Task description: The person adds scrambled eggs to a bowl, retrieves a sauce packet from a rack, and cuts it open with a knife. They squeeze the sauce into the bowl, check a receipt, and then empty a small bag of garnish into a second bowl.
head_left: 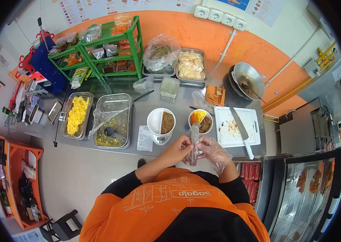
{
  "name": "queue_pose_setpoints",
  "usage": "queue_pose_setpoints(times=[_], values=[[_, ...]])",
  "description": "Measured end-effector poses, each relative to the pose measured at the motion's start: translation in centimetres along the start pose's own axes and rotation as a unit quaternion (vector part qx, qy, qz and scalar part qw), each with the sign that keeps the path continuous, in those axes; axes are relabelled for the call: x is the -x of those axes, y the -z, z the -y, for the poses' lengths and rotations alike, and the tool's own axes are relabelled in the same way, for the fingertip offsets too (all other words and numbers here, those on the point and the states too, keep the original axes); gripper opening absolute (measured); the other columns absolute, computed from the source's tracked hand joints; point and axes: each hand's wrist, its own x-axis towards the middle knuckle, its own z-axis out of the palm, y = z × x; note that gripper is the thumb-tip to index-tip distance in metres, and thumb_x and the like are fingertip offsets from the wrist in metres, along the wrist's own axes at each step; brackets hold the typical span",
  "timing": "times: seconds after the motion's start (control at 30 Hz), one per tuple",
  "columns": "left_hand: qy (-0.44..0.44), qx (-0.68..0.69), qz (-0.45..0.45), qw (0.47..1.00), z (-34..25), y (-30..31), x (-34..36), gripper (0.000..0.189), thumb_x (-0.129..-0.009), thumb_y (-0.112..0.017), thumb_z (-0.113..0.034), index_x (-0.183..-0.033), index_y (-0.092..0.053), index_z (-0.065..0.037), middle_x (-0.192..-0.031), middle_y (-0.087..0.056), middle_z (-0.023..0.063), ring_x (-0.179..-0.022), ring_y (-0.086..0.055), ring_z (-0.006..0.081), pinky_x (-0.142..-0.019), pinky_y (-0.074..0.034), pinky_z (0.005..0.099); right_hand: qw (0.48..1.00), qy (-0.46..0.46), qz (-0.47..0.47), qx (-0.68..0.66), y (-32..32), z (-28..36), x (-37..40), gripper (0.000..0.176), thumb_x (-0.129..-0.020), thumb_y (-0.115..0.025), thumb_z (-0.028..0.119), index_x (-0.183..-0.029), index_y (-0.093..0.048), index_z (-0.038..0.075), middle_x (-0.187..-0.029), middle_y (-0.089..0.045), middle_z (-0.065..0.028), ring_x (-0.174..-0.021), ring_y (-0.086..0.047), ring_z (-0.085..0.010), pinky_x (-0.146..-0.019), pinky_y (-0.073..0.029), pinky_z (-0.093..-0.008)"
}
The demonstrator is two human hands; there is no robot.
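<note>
My bare left hand [179, 148] pinches the left side of a narrow, clear, crinkled plastic packet [194, 146], held upright in front of my chest. On its other side my right hand [214, 152], in a loose transparent glove, has its fingers closed on the same packet. What lies inside the plastic I cannot tell. Just beyond the hands stands a white bowl [201, 121] with yellow egg, something orange and brown minced meat. To its left, a second white bowl [154, 120] rests on a small digital scale [161, 140], its right half filled with brown minced meat.
Right of the bowls, a knife [239, 126] lies on a white cutting board [224, 139]. A wok [246, 74] stands behind it. Trays of yellow egg [77, 115] and scraps [112, 105] sit left, beside a receipt [144, 138]. Green racks [112, 56] hold packets at the back.
</note>
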Motion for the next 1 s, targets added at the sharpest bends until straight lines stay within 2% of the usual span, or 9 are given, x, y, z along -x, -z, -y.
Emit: queue_pose_setpoints(times=[0.27,0.37,0.43,0.5,0.6,0.67,0.9,0.97,1.0], values=[[-0.056,-0.072,0.021,0.996,-0.1,0.4,-0.8,0.032,-0.102,-0.062,-0.029,-0.108,-0.047,-0.002,-0.088,-0.062,0.0093,-0.073,-0.064,0.0133,-0.058,-0.055,0.0281,0.999,-0.011,-0.004,-0.045,-2.4,0.3,-0.1,0.021,-0.097,-0.067,0.027,-0.100,-0.061,0.008,-0.094,-0.066,-0.0052,-0.084,-0.070,-0.0149,-0.073,-0.061,-0.0338],[-0.014,-0.008,0.029,0.999,-0.2,0.7,-0.9,0.028,-0.102,-0.059,-0.028,-0.108,-0.052,-0.001,-0.086,-0.065,0.0112,-0.071,-0.065,0.0183,-0.063,-0.055,0.0318,0.999,-0.003,-0.041,-0.034,-2.6,-0.1,-0.5,0.021,-0.098,-0.065,0.027,-0.100,-0.061,0.007,-0.090,-0.067,-0.0055,-0.080,-0.069,-0.0153,-0.072,-0.061,-0.0328],[-0.048,-0.180,0.010,0.982,-0.6,1.3,-1.0,0.024,-0.101,-0.056,-0.024,-0.107,-0.057,0.000,-0.085,-0.067,0.0153,-0.072,-0.067,0.0281,-0.068,-0.054,0.0389,0.997,0.020,-0.049,-0.056,-1.7,-1.5,-1.2,0.022,-0.099,-0.063,0.028,-0.101,-0.062,0.006,-0.089,-0.066,-0.0056,-0.079,-0.069,-0.0152,-0.071,-0.060,-0.0318],[-0.051,-0.194,0.009,0.980,-1.0,1.1,-1.1,0.023,-0.100,-0.054,-0.022,-0.106,-0.059,-0.001,-0.085,-0.068,0.0168,-0.074,-0.067,0.0319,-0.070,-0.053,0.0413,0.995,0.045,-0.056,-0.076,-1.2,-2.2,-1.2,0.023,-0.100,-0.061,0.029,-0.102,-0.062,0.006,-0.087,-0.066,-0.0056,-0.077,-0.068,-0.0151,-0.070,-0.059,-0.0308],[-0.077,-0.221,0.002,0.972,-2.1,0.3,-0.7,0.021,-0.099,-0.053,-0.021,-0.104,-0.061,-0.001,-0.084,-0.068,0.0186,-0.076,-0.067,0.0360,-0.070,-0.052,0.0438,0.995,0.007,-0.103,0.010,-4.2,1.2,0.3,0.030,-0.102,-0.056,0.031,-0.103,-0.062,0.002,-0.084,-0.064,-0.0070,-0.073,-0.067,-0.0157,-0.065,-0.058,-0.0299],[-0.101,-0.231,-0.001,0.968,-2.4,-0.2,-0.8,0.021,-0.099,-0.054,-0.020,-0.104,-0.061,-0.001,-0.083,-0.068,0.0190,-0.076,-0.067,0.0364,-0.069,-0.051,0.0439,0.976,-0.014,-0.085,0.202,-4.8,2.4,0.7,0.036,-0.106,-0.049,0.033,-0.105,-0.061,-0.001,-0.084,-0.063,-0.0089,-0.068,-0.066,-0.0164,-0.062,-0.058,-0.0309],[-0.075,-0.229,-0.034,0.970,-1.7,-0.8,-1.6,0.020,-0.098,-0.054,-0.017,-0.098,-0.061,0.001,-0.079,-0.068,0.0209,-0.072,-0.069,0.0346,-0.063,-0.051,0.0418,0.982,-0.003,-0.128,0.136,-3.7,0.2,0.3,0.038,-0.107,-0.047,0.032,-0.102,-0.060,-0.003,-0.082,-0.064,-0.0124,-0.071,-0.068,-0.0216,-0.059,-0.057,-0.0344],[-0.080,-0.234,-0.047,0.968,-1.7,-0.9,-1.6,0.019,-0.098,-0.053,-0.016,-0.097,-0.060,0.001,-0.078,-0.068,0.0210,-0.071,-0.069,0.0340,-0.063,-0.052,0.0410,0.895,0.057,-0.166,0.409,-5.0,2.9,1.6,0.035,-0.106,-0.049,0.026,-0.097,-0.061,-0.006,-0.082,-0.065,-0.0228,-0.070,-0.069,-0.0313,-0.059,-0.055,-0.0408],[-0.056,-0.209,-0.089,0.972,-1.9,-0.7,-1.6,0.020,-0.097,-0.054,-0.017,-0.094,-0.062,0.002,-0.076,-0.068,0.0214,-0.071,-0.069,0.0353,-0.064,-0.053,0.0424,0.895,0.057,-0.166,0.410,-4.1,2.1,1.4,0.035,-0.106,-0.049,0.026,-0.097,-0.061,-0.006,-0.082,-0.065,-0.0228,-0.070,-0.069,-0.0313,-0.059,-0.055,-0.0408]])
